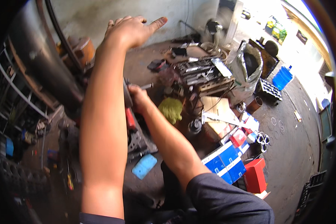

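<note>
My left hand [132, 31] is raised high in front of me, thumb stretched to the right and fingers extended, partly turned away. Nothing shows in it. Beyond and below it, my right hand [139, 99] is closed beside the edge of a grey disc [127, 93]. What its fingers wrap round is hidden. A short metal rod [147, 86] sticks out just past that hand. Under it are a red part [130, 118] and a dark metal block with holes [138, 141]. My left forearm covers much of this spot.
A thick metal column [37, 48] stands at left. A yellow-green cloth [171, 110], a caliper [222, 119], blue boxes [227, 162] and a red box [255, 175] lie to the right. Farther back are a tool-laden stand [201, 72] and a white sack [246, 71]. A light-blue pad [144, 166] lies nearer.
</note>
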Demonstrator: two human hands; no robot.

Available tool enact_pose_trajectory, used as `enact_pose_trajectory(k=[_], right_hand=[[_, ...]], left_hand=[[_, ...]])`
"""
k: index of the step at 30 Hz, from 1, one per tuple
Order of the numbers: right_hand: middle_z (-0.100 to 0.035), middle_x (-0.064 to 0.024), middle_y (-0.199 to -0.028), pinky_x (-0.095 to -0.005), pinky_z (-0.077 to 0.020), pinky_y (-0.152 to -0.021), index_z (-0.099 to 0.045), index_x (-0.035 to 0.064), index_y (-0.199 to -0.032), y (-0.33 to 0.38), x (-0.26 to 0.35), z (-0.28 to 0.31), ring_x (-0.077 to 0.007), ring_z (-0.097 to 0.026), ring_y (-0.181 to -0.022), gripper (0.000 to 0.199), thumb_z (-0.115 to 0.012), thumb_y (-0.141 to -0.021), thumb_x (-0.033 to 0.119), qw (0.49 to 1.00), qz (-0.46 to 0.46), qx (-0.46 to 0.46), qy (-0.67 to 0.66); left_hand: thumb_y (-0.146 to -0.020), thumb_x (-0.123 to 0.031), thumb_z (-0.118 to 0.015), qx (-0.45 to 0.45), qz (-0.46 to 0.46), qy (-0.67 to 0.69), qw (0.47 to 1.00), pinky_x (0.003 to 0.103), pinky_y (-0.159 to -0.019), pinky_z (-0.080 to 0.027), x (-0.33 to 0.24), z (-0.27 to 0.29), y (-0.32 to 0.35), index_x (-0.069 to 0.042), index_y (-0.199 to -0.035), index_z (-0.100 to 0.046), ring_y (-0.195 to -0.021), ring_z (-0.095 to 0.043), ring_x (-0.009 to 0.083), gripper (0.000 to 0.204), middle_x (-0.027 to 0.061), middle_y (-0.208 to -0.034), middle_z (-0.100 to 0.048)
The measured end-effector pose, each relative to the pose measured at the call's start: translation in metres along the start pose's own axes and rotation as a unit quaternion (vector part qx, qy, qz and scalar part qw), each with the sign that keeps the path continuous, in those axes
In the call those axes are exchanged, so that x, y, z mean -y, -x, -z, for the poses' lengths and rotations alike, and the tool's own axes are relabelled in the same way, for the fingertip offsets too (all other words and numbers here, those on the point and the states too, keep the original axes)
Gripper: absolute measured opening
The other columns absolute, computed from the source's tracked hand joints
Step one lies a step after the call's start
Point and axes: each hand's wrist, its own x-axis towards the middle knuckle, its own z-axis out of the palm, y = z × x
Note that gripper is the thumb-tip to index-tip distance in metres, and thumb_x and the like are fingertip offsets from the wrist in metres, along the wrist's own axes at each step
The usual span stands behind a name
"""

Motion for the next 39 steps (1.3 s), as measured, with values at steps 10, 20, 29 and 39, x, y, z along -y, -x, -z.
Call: enact_pose_trajectory(k=[10, 20, 29, 39], right_hand=[[-0.07, -0.0104, -0.086, -0.0332, -0.0592, -0.063, -0.072, -0.0001, -0.101, 0.028, 0.024, -0.024, -0.0182, -0.068, -0.07, 0.022, -0.055, -0.096, 0.012, 0.998, -0.016, -0.049, 0.021], [-0.066, -0.0102, -0.083, -0.0383, -0.0578, -0.063, -0.065, -0.0026, -0.095, 0.003, 0.017, -0.024, -0.0246, -0.065, -0.068, 0.019, -0.065, -0.094, 0.016, 0.995, 0.002, -0.083, -0.054], [-0.066, -0.0101, -0.081, -0.0341, -0.0455, -0.058, -0.068, 0.0002, -0.093, 0.021, 0.063, -0.004, -0.0196, -0.058, -0.063, 0.038, -0.073, -0.09, 0.038, 0.821, 0.259, -0.476, 0.178], [-0.066, -0.0046, -0.072, -0.0288, -0.0461, -0.059, -0.069, -0.0044, -0.091, 0.039, 0.08, -0.066, -0.0099, -0.055, -0.063, 0.035, -0.07, -0.093, 0.031, 0.829, 0.286, -0.127, 0.463]], left_hand=[[-0.08, -0.091, -0.038, 0.298, 0.085, 0.15, 0.939, 0.044, -0.111, -0.038, 0.029, -0.04, -0.026, -0.006, -0.154, -0.035, -0.129, -0.055, 0.0368, 0.113, 0.0276, -0.138, -0.056], [-0.085, -0.042, -0.05, -0.289, -0.126, 0.311, 0.897, 0.041, -0.091, -0.039, 0.031, -0.043, 0.106, -0.005, -0.127, -0.044, -0.103, -0.052, 0.0291, 0.056, 0.0174, -0.116, -0.055], [-0.088, -0.023, -0.072, 0.192, 0.319, 0.294, 0.88, 0.039, -0.085, -0.051, 0.052, -0.298, 0.476, -0.002, -0.104, -0.066, -0.097, -0.067, 0.0328, 0.027, 0.0135, -0.099, -0.069], [-0.071, -0.043, -0.088, 0.414, 0.373, 0.012, 0.83, 0.047, -0.097, -0.053, 0.125, -0.407, 0.525, -0.007, -0.157, -0.015, -0.118, -0.062, 0.0399, 0.118, 0.019, -0.162, -0.025]])
